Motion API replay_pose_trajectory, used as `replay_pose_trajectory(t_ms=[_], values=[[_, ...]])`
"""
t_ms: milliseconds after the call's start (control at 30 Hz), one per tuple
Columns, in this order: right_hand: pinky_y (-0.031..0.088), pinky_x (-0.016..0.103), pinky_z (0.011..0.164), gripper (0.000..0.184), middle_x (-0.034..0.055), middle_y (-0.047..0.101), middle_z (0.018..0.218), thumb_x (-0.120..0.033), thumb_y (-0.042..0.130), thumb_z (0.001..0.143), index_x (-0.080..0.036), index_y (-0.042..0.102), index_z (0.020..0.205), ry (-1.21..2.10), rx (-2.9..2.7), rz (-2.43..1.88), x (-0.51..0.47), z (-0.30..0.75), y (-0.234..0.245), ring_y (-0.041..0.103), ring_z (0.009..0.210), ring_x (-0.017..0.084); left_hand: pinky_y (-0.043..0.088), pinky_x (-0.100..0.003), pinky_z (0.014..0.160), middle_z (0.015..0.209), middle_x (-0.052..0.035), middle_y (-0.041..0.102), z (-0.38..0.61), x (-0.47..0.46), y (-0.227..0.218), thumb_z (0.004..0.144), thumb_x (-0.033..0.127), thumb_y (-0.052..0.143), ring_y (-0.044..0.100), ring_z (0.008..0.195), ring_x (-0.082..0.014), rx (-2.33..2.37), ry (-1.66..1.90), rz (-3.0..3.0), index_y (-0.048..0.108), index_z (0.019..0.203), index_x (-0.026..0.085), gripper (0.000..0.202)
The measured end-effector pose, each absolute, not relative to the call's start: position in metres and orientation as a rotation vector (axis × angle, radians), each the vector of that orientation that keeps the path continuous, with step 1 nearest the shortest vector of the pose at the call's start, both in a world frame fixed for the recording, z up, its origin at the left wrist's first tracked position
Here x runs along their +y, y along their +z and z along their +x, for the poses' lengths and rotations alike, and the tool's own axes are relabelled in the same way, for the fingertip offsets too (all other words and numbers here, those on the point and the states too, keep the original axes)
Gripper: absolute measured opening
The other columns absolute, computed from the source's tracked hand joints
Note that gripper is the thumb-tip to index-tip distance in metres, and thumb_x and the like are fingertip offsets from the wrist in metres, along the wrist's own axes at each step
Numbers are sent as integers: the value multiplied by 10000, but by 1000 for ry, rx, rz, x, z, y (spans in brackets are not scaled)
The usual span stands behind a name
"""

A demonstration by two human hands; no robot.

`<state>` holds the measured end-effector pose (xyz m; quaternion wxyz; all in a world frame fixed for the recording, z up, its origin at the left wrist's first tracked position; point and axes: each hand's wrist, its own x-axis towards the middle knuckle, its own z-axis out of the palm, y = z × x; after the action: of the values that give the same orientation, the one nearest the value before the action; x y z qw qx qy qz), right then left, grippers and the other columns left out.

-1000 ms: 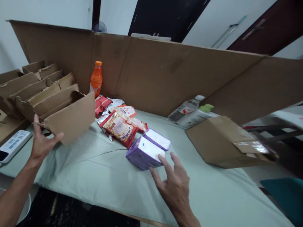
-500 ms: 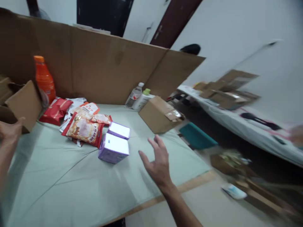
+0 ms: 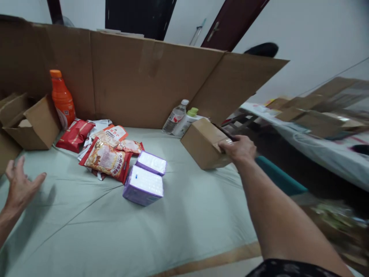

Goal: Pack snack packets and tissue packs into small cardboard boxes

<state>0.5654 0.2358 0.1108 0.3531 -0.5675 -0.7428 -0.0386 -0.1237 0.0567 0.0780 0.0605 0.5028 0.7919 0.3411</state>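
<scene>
**Right Hand Gripping Box, Left Hand Hovering Free**

A person's right hand [image 3: 240, 149] is clamping onto the taped end of a brown box [image 3: 198, 148] at the far right of a cloth-covered desk [image 3: 201, 219], while the left hand [image 3: 23, 188] is hovering with fingers spread, holding nothing. The two hands are keeping well apart, on opposite sides of the desk.

The work is appearing to be at an early stage: the grip on the box is looking done, but the box is seemingly resting on the desk, so any lifting or shifting is likely remaining. Blur around the fingers is hiding how firm the hold is.

The box is lying directly under the right hand and well away from the left, which is floating just in front of the cartons [image 3: 44, 123]. Behind the box, a clear bottle [image 3: 175, 117] and a white bottle [image 3: 184, 125] are leaning side by side. Between the hands, two purple packs [image 3: 145, 188] are sitting beside a heap of snack bags [image 3: 106, 159], neither being touched. An orange bottle [image 3: 62, 100] is standing behind the heap, near the cardboard screen [image 3: 144, 80].
</scene>
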Motion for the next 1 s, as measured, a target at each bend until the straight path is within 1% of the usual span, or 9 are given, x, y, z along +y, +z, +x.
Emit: replay_pose_trajectory(t_ms=[133,233,333,400,467,533,600,767,1000], values=[[401,323,538,344,23,588,596,-553,623,857,-246,632,701,-57,-1662,-1711,216,557,104,540,553,178,507,-606,1132,1683,-195,180,-100,20,82,816,499,691,497,1412,-467,2338,1136,1442,414,1523,176,825],[451,359,567,332,73,669,641,-549,680,775,-229,674,690,-54,-1548,-1796,170,549,98,613,606,227,597,-594,989,1623,-188,363,-78,7,87,824,484,630,655,1232,-429,2305,1177,1488,542,1426,174,682],[556,424,717,337,123,780,895,-557,695,745,-223,734,767,-18,-1521,-1744,92,539,96,720,823,299,559,-573,1045,1492,-155,557,-53,-3,89,887,480,584,644,1266,-394,2197,1203,1773,647,1284,183,500],[586,464,859,325,115,790,1125,-552,716,773,-240,771,846,77,-1528,-1650,30,529,95,734,1019,326,504,-559,1118,1418,-140,624,-36,-12,89,949,447,572,623,1306,-360,2022,1254,1997,668,1232,190,395],[594,479,932,278,94,788,1187,-520,735,823,-260,793,902,193,-1544,-1566,-28,514,97,732,1098,325,507,-517,1124,1383,-110,647,-17,-24,87,982,382,586,635,1293,-319,1787,1285,2144,664,1231,216,310],[613,471,943,212,84,813,1105,-466,733,879,-270,803,916,295,-1588,-1493,-75,497,100,755,1077,315,533,-465,1101,1390,-82,638,3,-36,85,991,314,598,642,1283,-284,1522,1241,2256,645,1268,258,286],[629,463,938,159,81,826,1018,-399,714,928,-270,805,908,384,-1648,-1381,-106,478,105,769,1065,312,538,-458,1104,1481,-91,569,21,-47,82,976,285,630,598,1348,-290,1265,1112,2313,567,1397,298,426],[654,457,896,152,68,828,925,-239,642,995,-274,790,982,532,-1802,-1056,-127,429,117,756,1125,310,346,-686,1212,1736,-155,162,41,-56,76,800,465,858,241,1576,-440,945,823,2217,55,1666,383,1183],[608,486,986,216,49,825,949,-220,578,1035,-291,772,1097,761,-1985,-693,-109,370,121,723,1177,258,194,-750,1234,1759,-153,61,3,-71,74,785,657,818,150,1591,-473,1042,736,2049,-17,1672,373,1251]])
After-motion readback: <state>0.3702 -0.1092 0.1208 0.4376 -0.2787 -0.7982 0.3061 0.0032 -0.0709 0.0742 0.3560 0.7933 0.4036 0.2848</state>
